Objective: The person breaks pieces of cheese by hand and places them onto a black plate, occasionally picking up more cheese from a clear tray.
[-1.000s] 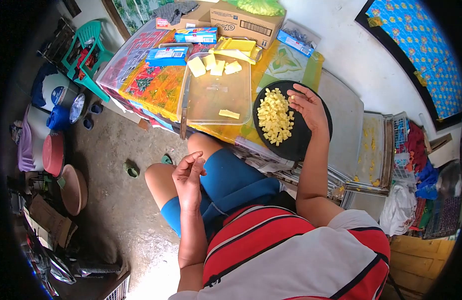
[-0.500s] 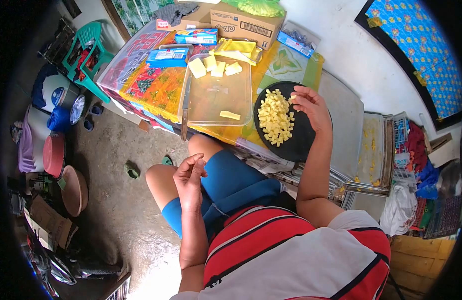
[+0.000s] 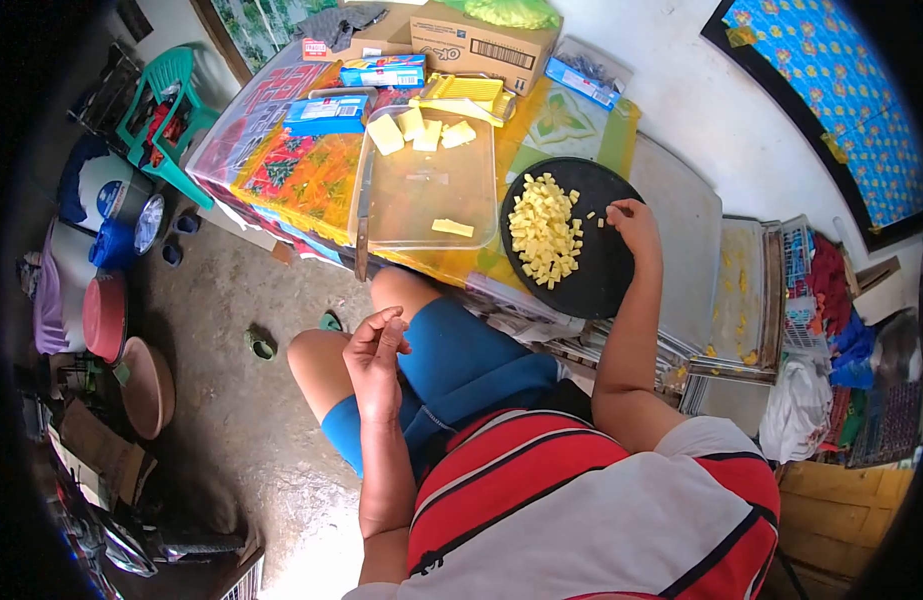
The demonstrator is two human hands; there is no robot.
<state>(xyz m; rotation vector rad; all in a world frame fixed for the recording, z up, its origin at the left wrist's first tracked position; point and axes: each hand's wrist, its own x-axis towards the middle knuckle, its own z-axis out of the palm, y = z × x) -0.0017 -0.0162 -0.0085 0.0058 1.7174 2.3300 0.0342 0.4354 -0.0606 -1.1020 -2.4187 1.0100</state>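
Note:
A heap of small pale yellow cubes, looking like cheese [image 3: 543,230], covers the left part of a round black tray [image 3: 606,285]. Over the tray's right side is my right hand [image 3: 636,232], its fingertips pinched together; whether a cube is between them is hidden. Two loose cubes [image 3: 594,218] lie between the heap and those fingertips. My left hand [image 3: 376,352] hovers above my thigh, loosely curled with the thumb near the fingers, and no object shows in it. Left of the tray, a clear plastic lid or shallow tray [image 3: 431,205] carries several cheese slabs [image 3: 386,134] and one thin strip [image 3: 452,228].
A knife [image 3: 362,235] rests along the clear tray's left edge. Behind are blue boxes [image 3: 326,114], a yellow slicer-like rack [image 3: 466,95] and a cardboard carton [image 3: 481,50]. Metal trays [image 3: 676,235] stand right of the table. A green chair [image 3: 171,120] is at the left.
My right hand has moved slightly right and down, its fingers drawing together. Two cubes now show apart from the heap near it. My left hand stays put; the view has shifted slightly.

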